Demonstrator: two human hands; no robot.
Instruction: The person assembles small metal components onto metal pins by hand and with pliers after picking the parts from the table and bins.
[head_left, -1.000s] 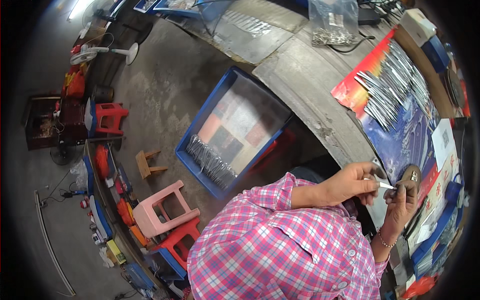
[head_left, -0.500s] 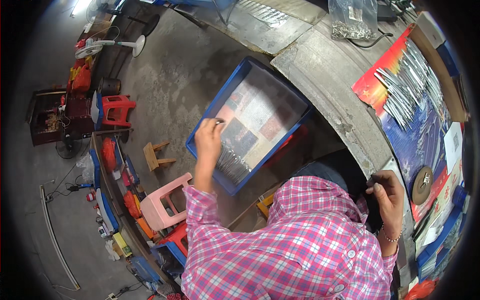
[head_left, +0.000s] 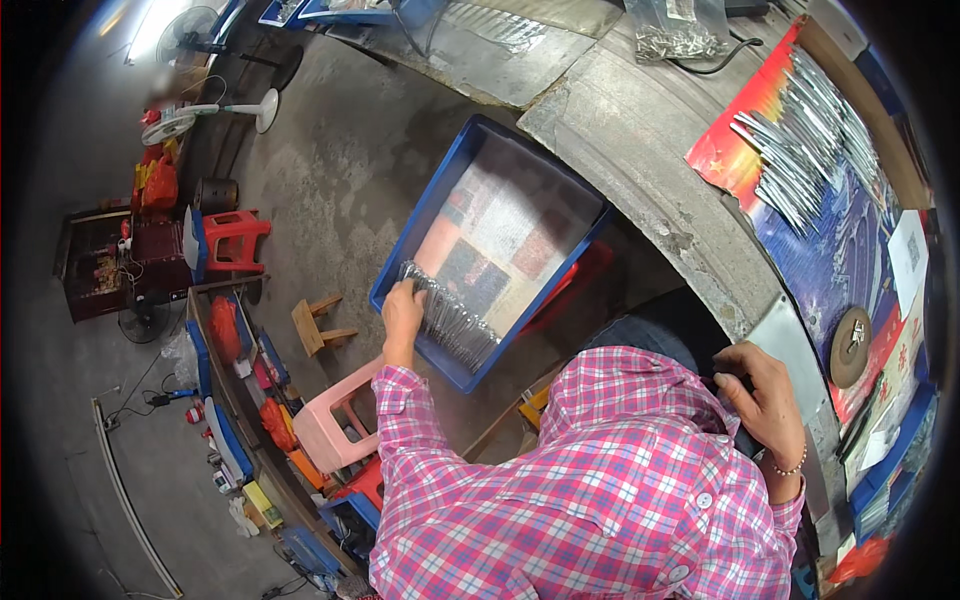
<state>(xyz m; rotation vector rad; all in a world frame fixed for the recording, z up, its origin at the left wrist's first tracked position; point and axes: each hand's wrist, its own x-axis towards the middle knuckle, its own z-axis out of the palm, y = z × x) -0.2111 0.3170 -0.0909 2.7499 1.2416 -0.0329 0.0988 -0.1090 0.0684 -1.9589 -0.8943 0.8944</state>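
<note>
My left hand (head_left: 403, 318) is inside the blue plastic bin (head_left: 455, 372), at its near left side. Its fingers are closed at the left end of a row of thin shiny metal rods (head_left: 455, 325), seemingly round one rod. The rods lie side by side over a patchwork-patterned lining (head_left: 520, 215). By the bench edge on the right, my right hand (head_left: 768, 395) is closed, thumb against curled fingers. Whatever it may hold is hidden. A beaded bracelet (head_left: 790, 470) circles that wrist.
More metal rods (head_left: 810, 140) lie on a colourful printed sheet (head_left: 745, 140) on the bench (head_left: 640, 150). Small metal pieces sit on a round brown disc (head_left: 850, 350). A clear bag of metal parts (head_left: 680, 40) lies farther back. A pink stool (head_left: 335, 425) and wooden stool (head_left: 318, 323) stand left.
My left hand has moved down toward the near side of the bin, to the end of the rod row, which now reaches farther left. My right hand remains closed by the bench.
</note>
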